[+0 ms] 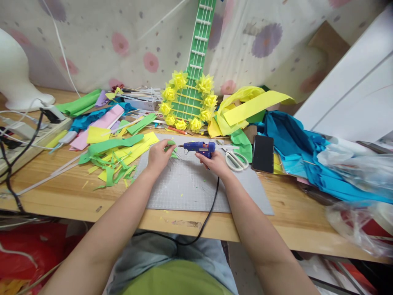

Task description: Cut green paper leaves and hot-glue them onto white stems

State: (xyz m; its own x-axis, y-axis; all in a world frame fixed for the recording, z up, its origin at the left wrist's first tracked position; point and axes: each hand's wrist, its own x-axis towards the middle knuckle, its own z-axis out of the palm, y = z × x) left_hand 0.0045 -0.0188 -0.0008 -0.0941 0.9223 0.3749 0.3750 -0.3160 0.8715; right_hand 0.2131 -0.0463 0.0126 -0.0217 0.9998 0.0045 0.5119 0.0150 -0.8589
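Observation:
My right hand [215,161] is wrapped round the handle of a blue glue gun [199,147], whose nozzle points left. Close to the nozzle tip, my left hand [160,156] pinches a small piece of green paper [170,143]. Whether the nozzle touches the paper I cannot tell. Both hands are over a grey cutting mat [190,196]. White-handled scissors [236,160] lie just right of the glue gun. Behind stands a green paper guitar [196,73] rimmed with yellow paper flowers [205,84].
Green paper scraps [113,143] and yellow strips lie to the left. A black phone [263,153] and blue crepe paper [285,131] are on the right. The glue gun's black cord [211,209] hangs over the table's front edge. A power strip [33,141] sits far left.

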